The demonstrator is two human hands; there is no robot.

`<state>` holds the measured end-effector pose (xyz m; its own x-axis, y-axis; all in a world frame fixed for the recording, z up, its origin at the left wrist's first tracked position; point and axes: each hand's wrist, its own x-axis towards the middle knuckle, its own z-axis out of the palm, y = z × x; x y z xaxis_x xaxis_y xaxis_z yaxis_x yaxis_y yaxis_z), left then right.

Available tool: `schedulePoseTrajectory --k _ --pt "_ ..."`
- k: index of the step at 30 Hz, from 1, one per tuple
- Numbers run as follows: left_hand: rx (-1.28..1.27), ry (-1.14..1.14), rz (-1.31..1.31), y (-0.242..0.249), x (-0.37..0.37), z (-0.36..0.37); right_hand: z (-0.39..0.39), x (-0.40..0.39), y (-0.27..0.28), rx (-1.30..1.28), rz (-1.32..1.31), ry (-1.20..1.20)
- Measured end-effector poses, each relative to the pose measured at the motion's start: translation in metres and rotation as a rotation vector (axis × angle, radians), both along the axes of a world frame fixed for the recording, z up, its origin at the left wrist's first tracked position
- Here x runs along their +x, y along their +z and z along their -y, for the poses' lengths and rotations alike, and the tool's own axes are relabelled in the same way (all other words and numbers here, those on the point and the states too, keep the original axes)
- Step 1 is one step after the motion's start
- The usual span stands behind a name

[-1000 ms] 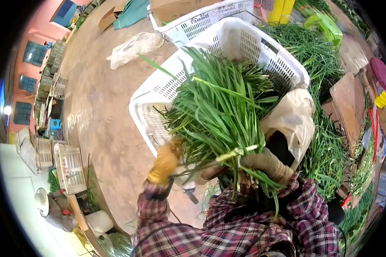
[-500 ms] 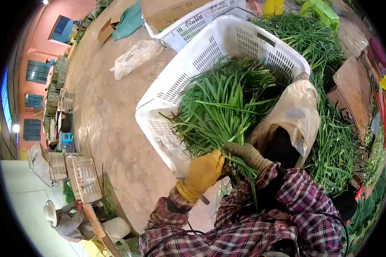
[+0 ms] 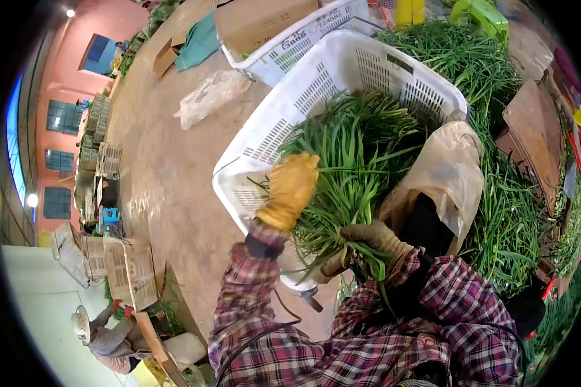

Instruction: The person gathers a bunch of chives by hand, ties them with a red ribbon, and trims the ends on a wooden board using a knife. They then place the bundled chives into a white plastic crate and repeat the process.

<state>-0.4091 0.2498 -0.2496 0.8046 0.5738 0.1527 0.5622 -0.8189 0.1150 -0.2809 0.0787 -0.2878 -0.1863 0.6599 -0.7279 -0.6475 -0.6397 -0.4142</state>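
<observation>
My left hand [image 3: 289, 191], in a yellow glove, lies against the left side of a bundle of long green leaves [image 3: 342, 174], its fingers stretched out. My right hand [image 3: 376, 240], in a dull brown glove, is closed round the near end of the leaves at the basket's near edge. The bundle lies in a white slotted plastic basket [image 3: 265, 132], its cut stems toward the far side. A translucent plastic sheet [image 3: 448, 168] hangs over the basket's right side, partly over something dark.
A second white basket [image 3: 297, 48] holding a cardboard box [image 3: 265, 22] stands behind. Heaped green leaves [image 3: 503, 219] lie along the right. A plastic bag [image 3: 210, 97] is on the floor at left. A person in a pale hat [image 3: 113, 335] works at lower left.
My left hand has moved off the near end of the leaves, up and to the left, and its fingers have opened. My right hand keeps its hold and has shifted slightly right.
</observation>
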Motion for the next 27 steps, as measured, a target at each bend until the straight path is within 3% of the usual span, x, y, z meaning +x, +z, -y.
schedulePoseTrajectory --k 1,3,6,8,9,10,11,13,16,18,20,21,22,23,24,25,26,27 --pt "0.000 -0.016 -0.002 -0.008 0.001 -0.002 0.004 -0.004 -0.004 0.036 -0.151 -0.097" --pt "-0.123 -0.049 -0.326 -0.017 0.011 -0.005 0.002 -0.001 -0.009 0.038 -0.126 -0.092" --pt "-0.116 -0.037 -0.459 -0.012 0.014 -0.009 0.002 0.001 -0.008 0.023 -0.075 -0.058" --pt "-0.254 0.025 -0.431 -0.011 0.016 -0.015 0.000 -0.002 0.002 0.030 -0.095 -0.076" --pt "-0.329 0.024 -0.348 -0.011 0.016 -0.018 0.006 0.000 -0.002 0.346 -0.031 -0.049" --pt "-0.403 0.017 -0.265 -0.012 0.014 -0.021 0.004 0.000 -0.006 0.348 -0.033 -0.046" --pt "-0.243 -0.176 -0.219 -0.012 0.009 -0.022 0.003 0.000 -0.010 0.197 -0.095 -0.075" --pt "-0.276 -0.135 -0.146 0.000 0.006 -0.019 0.004 0.004 0.015 0.027 -0.336 -0.124" --pt "-0.151 -0.045 -0.106 0.052 0.006 0.002 0.001 -0.001 -0.001 0.012 -0.198 -0.100" --pt "-0.570 0.342 0.091 0.077 -0.011 0.030 0.002 0.002 0.010 0.061 -0.138 -0.059" --pt "-1.275 0.559 0.426 0.067 -0.024 0.060 0.004 0.015 0.051 0.022 -0.437 -0.005" --pt "-1.316 0.535 0.520 0.048 -0.031 0.069 0.005 -0.005 -0.003 0.075 -0.361 -0.054" --pt "-1.330 0.523 0.624 0.022 -0.043 0.076 0.003 0.000 0.020 -0.010 -0.369 -0.025" --pt "-1.322 0.651 0.786 -0.014 -0.056 0.090 0.001 -0.004 0.063 0.099 -0.262 0.046" --pt "-1.320 0.748 0.949 -0.042 -0.060 0.105 0.008 -0.003 0.017 0.136 -0.162 0.051" --pt "-1.291 0.776 1.041 -0.049 -0.053 0.126 0.020 -0.007 -0.033 0.472 0.111 0.052" --pt "-1.280 0.797 1.129 -0.056 -0.044 0.140 0.022 -0.001 -0.033 0.492 0.115 0.088" --pt "-1.271 0.850 1.119 -0.059 -0.038 0.143 0.025 0.003 -0.028 0.627 0.325 0.199"
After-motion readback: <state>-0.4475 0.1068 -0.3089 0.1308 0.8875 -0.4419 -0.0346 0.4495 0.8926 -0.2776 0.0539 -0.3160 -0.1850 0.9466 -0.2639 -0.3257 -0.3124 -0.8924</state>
